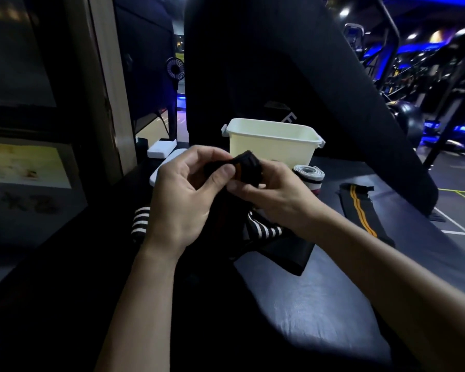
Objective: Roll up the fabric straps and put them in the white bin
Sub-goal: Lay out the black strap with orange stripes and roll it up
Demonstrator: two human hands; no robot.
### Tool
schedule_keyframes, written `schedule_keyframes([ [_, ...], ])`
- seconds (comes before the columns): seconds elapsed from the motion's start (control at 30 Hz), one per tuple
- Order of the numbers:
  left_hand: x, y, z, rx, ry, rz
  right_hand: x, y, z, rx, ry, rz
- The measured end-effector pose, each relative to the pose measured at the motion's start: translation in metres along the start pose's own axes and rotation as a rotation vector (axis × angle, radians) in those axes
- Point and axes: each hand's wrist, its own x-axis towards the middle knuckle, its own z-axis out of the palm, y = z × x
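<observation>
Strap-rolling task, mid-course. Both hands are raised above the middle of the dark padded bench (320, 304), working a black strap with an orange stripe (246, 170) into a coil just in front of the white bin (271, 146), which stands at the far edge of the bench. The coil is only partly wound: a loose tail of the same strap hangs down between the hands toward the bench.

Progress, as judged from the layout. The interior of the bin is hidden from this angle, so whether any roll is already inside cannot be told. One grey-white rolled strap (309, 173) lies on the bench just beside the bin's right side, apparently rolled but not yet binned. Left to do: a flat black strap with two orange stripes (360, 210) lying unrolled toward the right edge, and black-and-white striped straps (263, 229) heaped beneath the hands, one end (140, 224) showing to the left of the left wrist.

Fingers. The left hand (183, 194) has its fingers curled, with the thumb (220, 175) pressed against the near face of the coil. The right hand (274, 194) is also curled, its fingers wrapped round the coil from the right and below. Neither hand is spread; both grip the same strap.
</observation>
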Motion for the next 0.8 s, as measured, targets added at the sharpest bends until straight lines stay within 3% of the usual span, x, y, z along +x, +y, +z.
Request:
schedule_keyframes([
  [0.07,-0.002,0.0,0.005,0.011,-0.105,-0.012,-0.001,-0.006,-0.01,-0.041,0.129,-0.013],
  [0.2,-0.005,-0.006,0.005,0.369,-0.335,-0.117,-0.007,-0.027,-0.044,0.075,0.394,0.047],
  [0.33,-0.014,-0.011,0.018,0.397,-0.597,-0.242,-0.012,-0.036,-0.08,0.049,0.522,0.113],
  [0.5,-0.016,-0.015,0.031,0.326,-0.739,-0.284,-0.019,-0.042,-0.128,0.02,0.765,0.098],
  [0.7,-0.017,-0.018,0.037,0.347,-0.705,-0.275,-0.052,-0.029,-0.189,0.107,1.063,0.185],
  [0.8,-0.018,-0.014,0.044,0.189,-0.666,-0.28,-0.072,-0.008,-0.204,0.123,1.071,0.359],
])
